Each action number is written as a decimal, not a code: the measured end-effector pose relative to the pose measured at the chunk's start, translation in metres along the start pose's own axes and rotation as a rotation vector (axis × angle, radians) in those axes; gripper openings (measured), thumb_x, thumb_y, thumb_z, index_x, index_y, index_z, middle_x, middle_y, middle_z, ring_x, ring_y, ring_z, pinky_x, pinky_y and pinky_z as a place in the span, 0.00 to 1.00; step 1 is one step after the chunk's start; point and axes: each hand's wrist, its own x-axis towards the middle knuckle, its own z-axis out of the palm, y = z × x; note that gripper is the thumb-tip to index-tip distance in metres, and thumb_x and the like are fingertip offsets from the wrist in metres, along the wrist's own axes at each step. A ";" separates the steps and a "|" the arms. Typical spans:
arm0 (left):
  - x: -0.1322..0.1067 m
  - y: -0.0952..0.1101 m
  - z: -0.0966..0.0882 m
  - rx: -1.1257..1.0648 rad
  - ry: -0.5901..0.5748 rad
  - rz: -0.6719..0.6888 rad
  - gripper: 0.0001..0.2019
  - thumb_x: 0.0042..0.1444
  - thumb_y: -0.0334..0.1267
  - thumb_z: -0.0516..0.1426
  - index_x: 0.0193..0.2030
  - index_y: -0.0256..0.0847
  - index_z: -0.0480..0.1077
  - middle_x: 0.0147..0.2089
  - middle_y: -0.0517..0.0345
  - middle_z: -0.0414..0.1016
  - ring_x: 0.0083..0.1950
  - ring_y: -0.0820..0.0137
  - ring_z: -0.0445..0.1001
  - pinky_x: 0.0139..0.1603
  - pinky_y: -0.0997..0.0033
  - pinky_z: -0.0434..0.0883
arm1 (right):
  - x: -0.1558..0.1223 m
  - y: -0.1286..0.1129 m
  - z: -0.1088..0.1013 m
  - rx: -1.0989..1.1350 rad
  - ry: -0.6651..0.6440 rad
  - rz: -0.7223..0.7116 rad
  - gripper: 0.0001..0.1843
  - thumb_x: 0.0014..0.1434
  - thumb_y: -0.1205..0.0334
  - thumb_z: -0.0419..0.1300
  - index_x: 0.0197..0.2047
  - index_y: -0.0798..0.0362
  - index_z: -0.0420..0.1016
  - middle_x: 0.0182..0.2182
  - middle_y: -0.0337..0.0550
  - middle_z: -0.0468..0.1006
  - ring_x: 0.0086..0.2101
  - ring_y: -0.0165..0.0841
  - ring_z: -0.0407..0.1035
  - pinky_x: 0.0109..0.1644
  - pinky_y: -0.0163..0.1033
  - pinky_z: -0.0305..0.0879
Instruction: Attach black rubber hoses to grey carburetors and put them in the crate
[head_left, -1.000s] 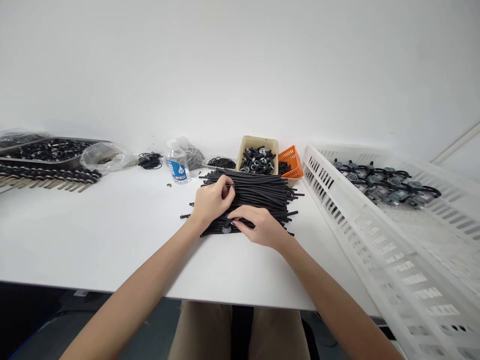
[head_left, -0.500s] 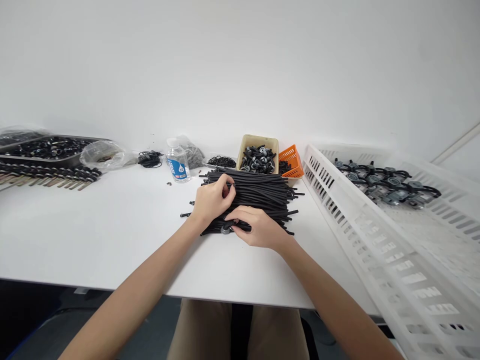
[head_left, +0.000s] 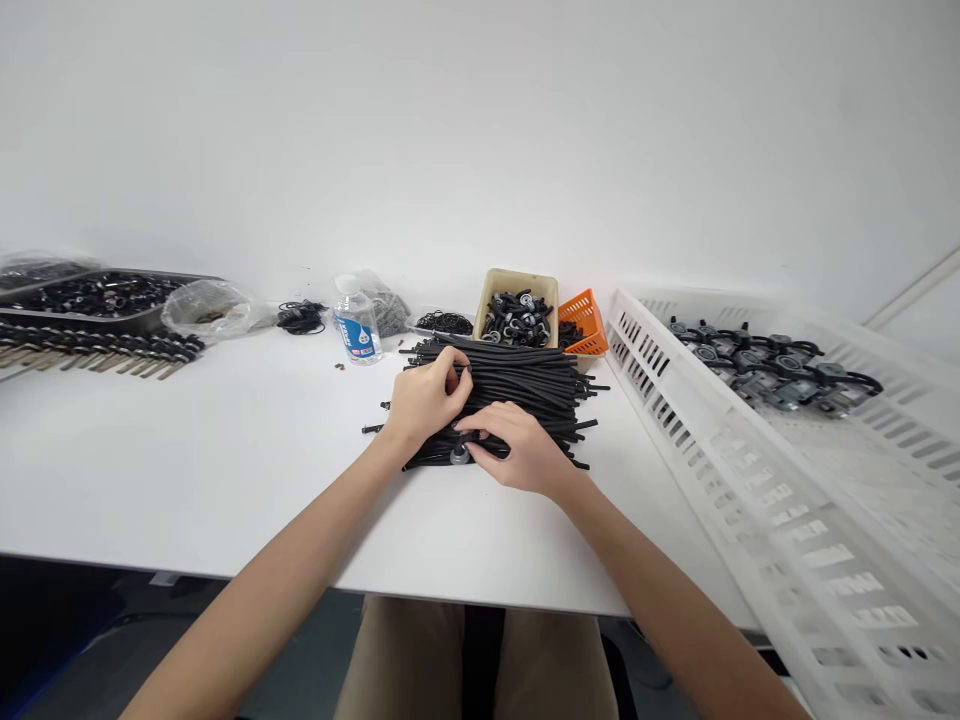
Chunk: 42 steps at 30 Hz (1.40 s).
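A thick pile of black rubber tubes (head_left: 517, 385) lies across the table in front of me. Over its left part, my left hand (head_left: 426, 398) is closed, thumb and forefinger pinched at a small dark thing I cannot make out. My right hand (head_left: 521, 450) is closed just below and to the right, gripping a short black tube piece with a round grey end (head_left: 460, 454). That end points down toward me at the pile's near edge. The fingers hide most of the piece.
Behind the pile stand a cream bin (head_left: 555, 290) of similar pieces and an orange basket (head_left: 591, 322). A clear bottle (head_left: 358, 330) is at back left. Farther left lies a metal tray (head_left: 127, 322) of black parts. A white crate (head_left: 675, 430) with assembled parts borders the right.
The right-hand piece has tilted, its grey end shifting slightly right and up. My right fingers have moved a little. My left hand stays almost still.
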 end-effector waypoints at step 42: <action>0.001 0.000 -0.001 0.003 0.003 0.021 0.04 0.60 0.37 0.53 0.41 0.44 0.67 0.23 0.67 0.71 0.24 0.74 0.71 0.28 0.74 0.62 | 0.003 0.018 -0.009 -0.219 0.210 0.261 0.10 0.61 0.68 0.57 0.45 0.51 0.74 0.37 0.43 0.80 0.38 0.37 0.74 0.48 0.45 0.64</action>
